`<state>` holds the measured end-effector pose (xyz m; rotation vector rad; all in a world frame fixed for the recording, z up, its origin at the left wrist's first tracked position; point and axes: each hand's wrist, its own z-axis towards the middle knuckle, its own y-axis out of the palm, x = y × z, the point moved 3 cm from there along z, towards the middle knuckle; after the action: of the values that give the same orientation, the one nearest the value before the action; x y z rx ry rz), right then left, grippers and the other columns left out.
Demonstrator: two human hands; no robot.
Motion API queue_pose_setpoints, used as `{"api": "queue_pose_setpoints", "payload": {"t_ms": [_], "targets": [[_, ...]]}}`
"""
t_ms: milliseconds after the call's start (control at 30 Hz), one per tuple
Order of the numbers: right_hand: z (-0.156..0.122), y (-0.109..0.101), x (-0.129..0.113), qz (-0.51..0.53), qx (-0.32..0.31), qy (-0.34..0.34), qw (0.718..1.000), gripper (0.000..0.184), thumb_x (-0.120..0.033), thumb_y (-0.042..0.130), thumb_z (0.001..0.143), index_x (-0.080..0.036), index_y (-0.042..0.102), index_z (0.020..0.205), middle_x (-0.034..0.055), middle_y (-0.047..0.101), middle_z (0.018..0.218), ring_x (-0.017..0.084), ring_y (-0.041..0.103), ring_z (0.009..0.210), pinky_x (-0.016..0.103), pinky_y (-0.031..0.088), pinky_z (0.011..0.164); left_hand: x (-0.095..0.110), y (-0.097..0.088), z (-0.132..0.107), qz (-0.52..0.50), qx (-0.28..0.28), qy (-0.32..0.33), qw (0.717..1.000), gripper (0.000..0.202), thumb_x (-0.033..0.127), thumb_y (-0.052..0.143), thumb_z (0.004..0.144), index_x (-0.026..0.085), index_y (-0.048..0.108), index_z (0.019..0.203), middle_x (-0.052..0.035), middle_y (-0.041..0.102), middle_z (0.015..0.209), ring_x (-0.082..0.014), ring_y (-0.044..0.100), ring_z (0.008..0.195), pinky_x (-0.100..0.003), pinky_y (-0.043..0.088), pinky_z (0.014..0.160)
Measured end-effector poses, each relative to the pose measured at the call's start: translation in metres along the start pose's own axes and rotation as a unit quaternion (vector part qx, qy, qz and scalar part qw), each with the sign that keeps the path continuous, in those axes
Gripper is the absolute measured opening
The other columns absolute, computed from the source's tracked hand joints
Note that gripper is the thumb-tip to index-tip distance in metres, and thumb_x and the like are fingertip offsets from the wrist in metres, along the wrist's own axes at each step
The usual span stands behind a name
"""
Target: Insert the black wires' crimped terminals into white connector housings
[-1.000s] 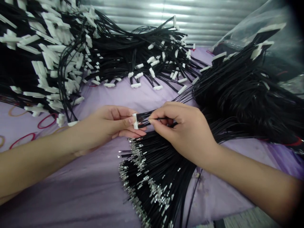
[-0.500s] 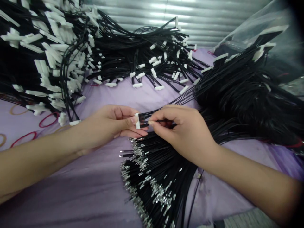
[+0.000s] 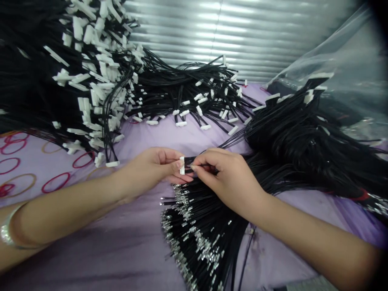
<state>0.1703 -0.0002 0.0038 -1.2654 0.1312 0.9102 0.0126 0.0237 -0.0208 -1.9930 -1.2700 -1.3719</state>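
Observation:
My left hand (image 3: 150, 166) pinches a small white plastic connector housing (image 3: 182, 165) between thumb and fingers. Several black wires run from the housing toward my right hand (image 3: 230, 178). Its thumb and forefinger pinch a thin black wire (image 3: 201, 166) right next to the housing. The wire's tip is hidden by my fingers. Below my hands lies a fanned bundle of black wires with crimped metal terminals (image 3: 194, 230), and my right wrist passes just above it.
Heaps of black wire harnesses with white connectors (image 3: 91, 81) fill the upper left and back. A mass of black wires (image 3: 309, 149) lies at the right, by a clear plastic bag (image 3: 342, 60). All lie on a purple cloth (image 3: 127, 250) with red rings, before a corrugated metal wall (image 3: 230, 36).
The view has tilted, so my hands sit lower in the picture and more of the wall shows. A bracelet has come into view on my left wrist. Both hands keep the same hold.

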Motion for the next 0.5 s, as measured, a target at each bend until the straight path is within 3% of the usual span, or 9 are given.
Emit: {"api": "queue_pose_setpoints", "payload": {"t_ms": [100, 167, 333, 500], "targets": [[-0.007, -0.017, -0.009, -0.125, 0.086, -0.082, 0.985, 0.014, -0.019, 0.054, 0.084, -0.015, 0.063, 0.093, 0.0090, 0.058, 0.097, 0.018, 0.051, 0.092, 0.033, 0.042, 0.082, 0.001, -0.001, -0.001, -0.052, 0.021, 0.024, 0.998, 0.018, 0.029, 0.058, 0.081, 0.013, 0.062, 0.088, -0.0053, 0.070, 0.085, -0.0097, 0.067, 0.082, -0.019, 0.053, 0.081], [-0.010, -0.022, -0.011, -0.165, 0.097, -0.114, 0.975, 0.017, -0.019, 0.054, 0.084, -0.016, 0.063, 0.098, 0.0101, 0.057, 0.100, 0.020, 0.048, 0.094, 0.035, 0.041, 0.084, 0.002, -0.001, -0.001, -0.092, 0.041, 0.032, 0.994, 0.016, 0.027, 0.056, 0.082, 0.012, 0.060, 0.088, -0.0059, 0.069, 0.085, -0.0108, 0.066, 0.084, -0.022, 0.053, 0.085], [-0.005, -0.001, 0.004, -0.076, -0.113, -0.055, 0.989, 0.013, -0.020, 0.055, 0.085, -0.018, 0.065, 0.092, 0.0046, 0.060, 0.091, 0.015, 0.052, 0.088, 0.031, 0.044, 0.081, 0.002, -0.002, 0.000, -0.119, 0.065, 0.035, 0.990, 0.010, 0.022, 0.058, 0.080, 0.012, 0.056, 0.080, -0.0028, 0.067, 0.078, -0.0129, 0.067, 0.084, -0.025, 0.054, 0.084], [0.000, 0.001, 0.011, -0.001, -0.126, 0.002, 0.992, 0.005, -0.019, 0.057, 0.083, -0.017, 0.060, 0.079, 0.0017, 0.059, 0.086, 0.013, 0.052, 0.084, 0.027, 0.042, 0.077, 0.003, -0.002, 0.001, -0.112, 0.082, 0.023, 0.990, 0.006, 0.018, 0.059, 0.079, 0.012, 0.056, 0.081, -0.0040, 0.068, 0.076, -0.0121, 0.068, 0.079, -0.022, 0.055, 0.081]]}}
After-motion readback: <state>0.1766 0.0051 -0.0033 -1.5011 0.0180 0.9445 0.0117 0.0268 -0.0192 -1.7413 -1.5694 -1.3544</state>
